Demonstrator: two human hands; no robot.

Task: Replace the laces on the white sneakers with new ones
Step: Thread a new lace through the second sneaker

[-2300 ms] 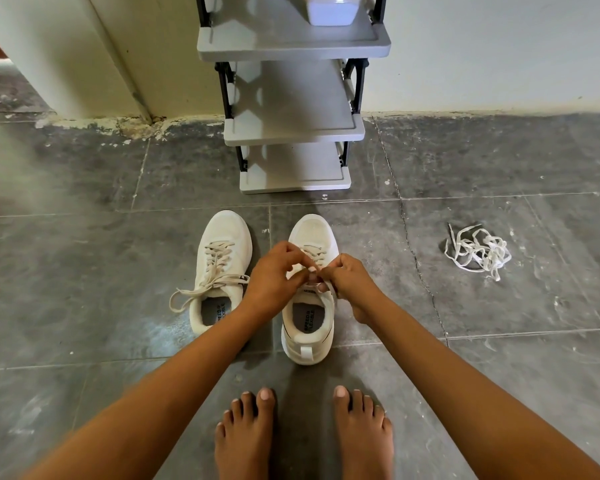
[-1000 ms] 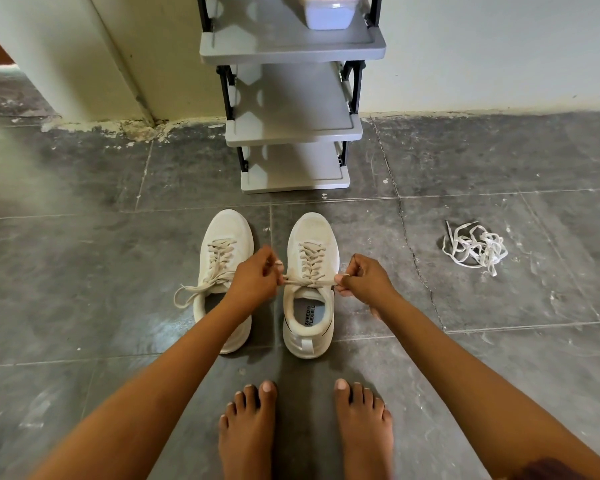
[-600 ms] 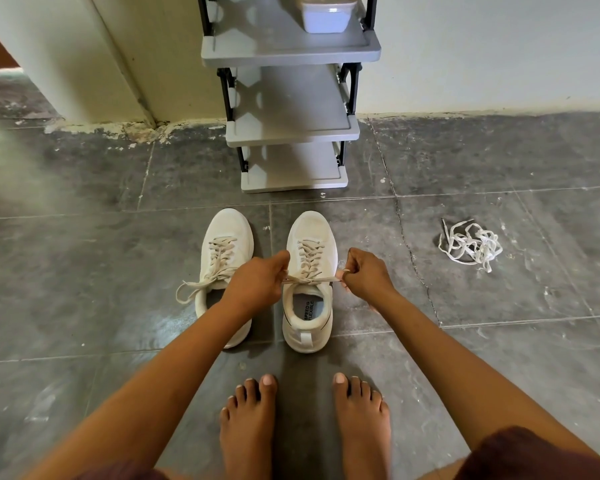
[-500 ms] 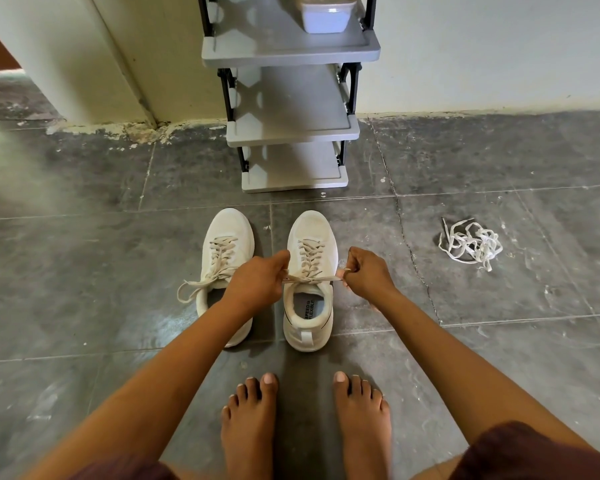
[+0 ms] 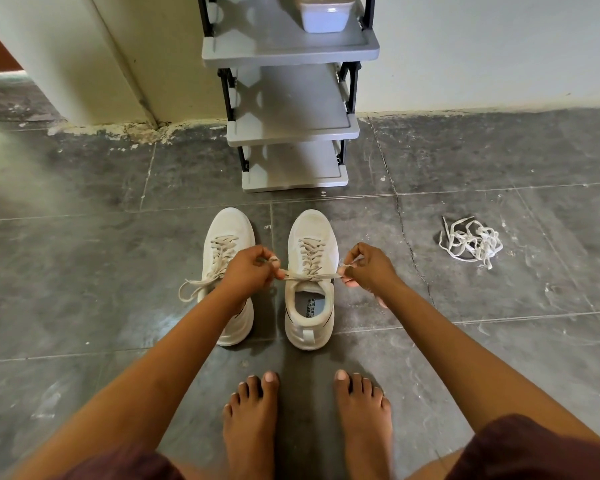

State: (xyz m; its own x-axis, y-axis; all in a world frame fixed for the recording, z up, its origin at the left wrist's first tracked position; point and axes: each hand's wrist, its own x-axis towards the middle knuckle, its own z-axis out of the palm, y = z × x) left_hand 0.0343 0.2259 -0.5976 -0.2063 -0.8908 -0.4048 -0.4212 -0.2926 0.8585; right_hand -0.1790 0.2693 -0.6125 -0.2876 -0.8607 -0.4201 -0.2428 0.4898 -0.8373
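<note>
Between two hands [image 5: 248, 270] [image 5: 369, 268], one lace [image 5: 309, 277]; two sneakers [image 5: 228, 226] [image 5: 313, 226].

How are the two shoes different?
On the right shoe, the lace is pulled tight sideways, pinched by the left hand and right hand. On the left shoe, the loose lace trails onto the floor, unheld. The right shoe's opening shows; the left arm covers the left shoe's. Both are white, with toes toward the shelf.

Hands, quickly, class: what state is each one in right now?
Left hand: closed, pinching one end of the lace.
Right hand: closed, pinching the other end of that lace.
</note>
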